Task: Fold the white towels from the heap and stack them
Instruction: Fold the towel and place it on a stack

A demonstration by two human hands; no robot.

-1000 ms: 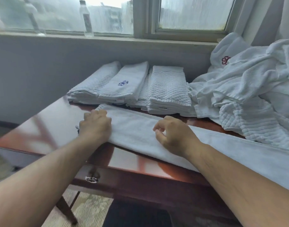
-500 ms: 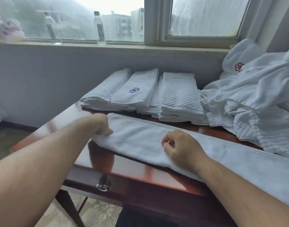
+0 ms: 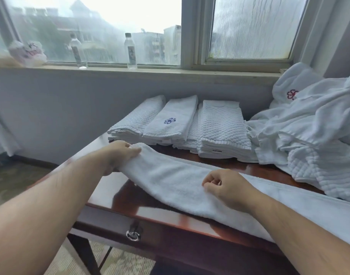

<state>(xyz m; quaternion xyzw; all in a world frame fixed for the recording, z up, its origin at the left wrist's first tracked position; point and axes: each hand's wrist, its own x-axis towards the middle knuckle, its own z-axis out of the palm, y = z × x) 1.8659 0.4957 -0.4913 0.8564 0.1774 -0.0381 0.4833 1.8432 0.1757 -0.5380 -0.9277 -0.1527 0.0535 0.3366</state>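
Long white towel (image 3: 170, 179) across the desk (image 3: 114, 197), left end raised.
Its near edge slants toward the desk's front edge, and bare wood lies open at the left corner. The left hand (image 3: 120, 153) has its grip closed on the towel's end, holding it off the wood. The right hand (image 3: 227, 187) rests curled mid-towel; whether it pinches cloth I cannot tell. Half a second ago that end lay flat. Behind sit the folded stacks (image 3: 190, 126), with the heap (image 3: 309, 139) to their right.

The wooden table (image 3: 255, 166) carries folded towel stacks (image 3: 219, 132), a long towel (image 3: 170, 181) and a heap (image 3: 319, 135)
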